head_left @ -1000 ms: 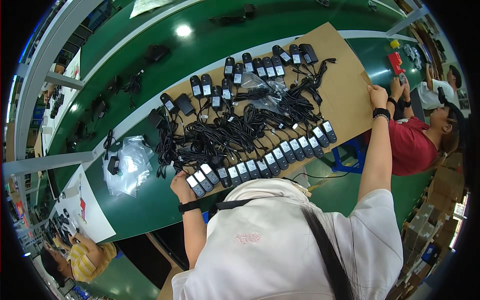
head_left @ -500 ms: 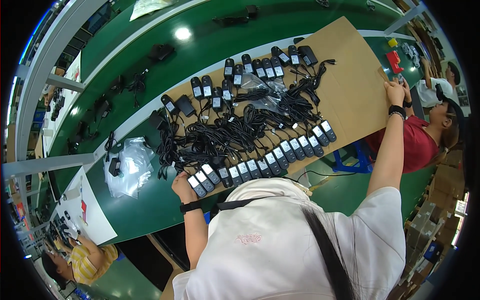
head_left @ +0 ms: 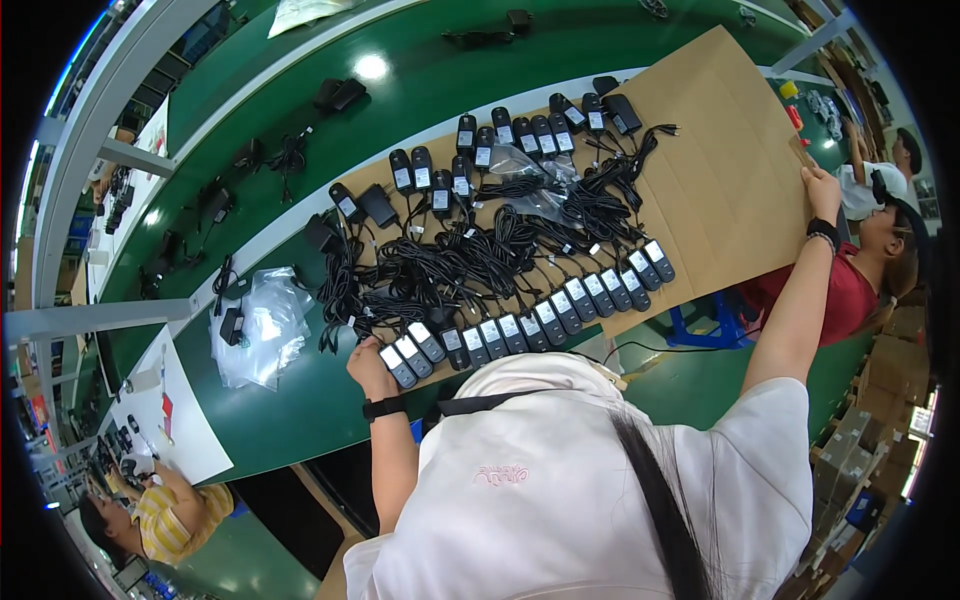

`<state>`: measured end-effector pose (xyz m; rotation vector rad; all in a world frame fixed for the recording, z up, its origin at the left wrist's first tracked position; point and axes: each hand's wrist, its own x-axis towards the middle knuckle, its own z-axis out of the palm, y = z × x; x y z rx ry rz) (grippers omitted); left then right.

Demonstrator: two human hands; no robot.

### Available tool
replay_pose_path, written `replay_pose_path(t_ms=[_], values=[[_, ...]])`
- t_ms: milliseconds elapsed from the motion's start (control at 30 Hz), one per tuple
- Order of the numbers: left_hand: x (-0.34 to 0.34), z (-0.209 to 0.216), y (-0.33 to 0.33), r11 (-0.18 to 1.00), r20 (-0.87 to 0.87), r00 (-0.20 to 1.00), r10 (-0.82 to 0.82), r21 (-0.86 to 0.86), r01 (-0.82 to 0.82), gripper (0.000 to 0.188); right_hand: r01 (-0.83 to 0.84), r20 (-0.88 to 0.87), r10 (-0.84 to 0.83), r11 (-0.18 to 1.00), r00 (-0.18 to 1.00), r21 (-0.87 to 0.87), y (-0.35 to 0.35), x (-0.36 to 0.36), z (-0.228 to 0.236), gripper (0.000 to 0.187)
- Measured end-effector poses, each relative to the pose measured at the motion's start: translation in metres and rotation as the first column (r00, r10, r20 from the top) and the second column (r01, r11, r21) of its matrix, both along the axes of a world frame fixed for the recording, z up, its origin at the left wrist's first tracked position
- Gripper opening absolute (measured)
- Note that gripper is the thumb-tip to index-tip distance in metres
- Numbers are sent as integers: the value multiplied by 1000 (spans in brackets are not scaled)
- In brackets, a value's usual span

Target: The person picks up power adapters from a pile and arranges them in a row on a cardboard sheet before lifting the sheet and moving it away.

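Note:
A brown cardboard sheet (head_left: pixel 700 220) lies on the green bench and carries many black power adapters (head_left: pixel 553 322) with pale labels. One row of adapters runs along its near edge, and others stand in groups along the far side. Their tangled black cables (head_left: pixel 480 255) fill the middle, with a clear plastic bag (head_left: pixel 537 195) among them. My left hand (head_left: pixel 372 368) is closed on the sheet's near left corner, beside the end adapter; its fingertips are partly hidden. With my right arm stretched out, my right hand (head_left: pixel 822 195) grips the sheet's right edge.
Clear plastic bags (head_left: pixel 262 335) lie on the bench left of the sheet. More adapters (head_left: pixel 340 95) rest on the far green surface. A co-worker in red (head_left: pixel 800 290) sits at right, near a blue stool (head_left: pixel 705 322); another in yellow stripes (head_left: pixel 185 520) works at left.
The sheet's right end has shifted right with my right hand, now covering more of the red object beyond it. My left hand stays at the near left corner.

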<state>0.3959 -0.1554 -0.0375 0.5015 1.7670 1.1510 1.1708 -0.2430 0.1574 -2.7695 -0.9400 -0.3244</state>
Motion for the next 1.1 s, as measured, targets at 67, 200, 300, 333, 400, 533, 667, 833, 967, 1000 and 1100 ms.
replay_pose_path(t_ms=[67,200,300,333,400,533,667,833,967,1000,1100], values=[[6,11,2,999,17,999,38,-19,-38,9,40,-25,-40,999,999,1,1,-7,15,35],[8,14,3,998,75,995,68,-23,-66,8,32,-65,-29,998,997,49,-3,9,9,34],[4,6,2,998,47,997,64,-18,-63,8,59,-28,-59,998,998,14,-2,6,29,38],[2,3,2,998,43,997,66,-20,-65,9,61,30,-60,998,998,-7,-4,7,33,40],[3,4,4,999,44,998,49,-22,-48,9,-56,0,56,997,998,46,-19,36,42,44],[6,11,1,998,67,997,45,-34,-43,10,-23,23,22,999,999,24,-5,13,65,40],[1,2,2,1000,25,1000,14,0,-14,12,-11,8,11,999,1000,-30,-14,10,94,42],[-3,0,1,1000,7,1000,-11,0,11,12,14,76,-10,998,997,-57,-16,-1,120,44],[-2,-1,2,1000,40,999,6,-20,-5,13,-20,123,22,1000,992,-21,-29,5,143,43],[-3,-2,1,1000,54,998,15,-18,-14,12,-73,138,71,997,988,11,-32,4,150,42],[4,9,-1,999,108,993,42,-5,-42,11,-104,290,100,995,952,-2,-28,-19,172,42]])
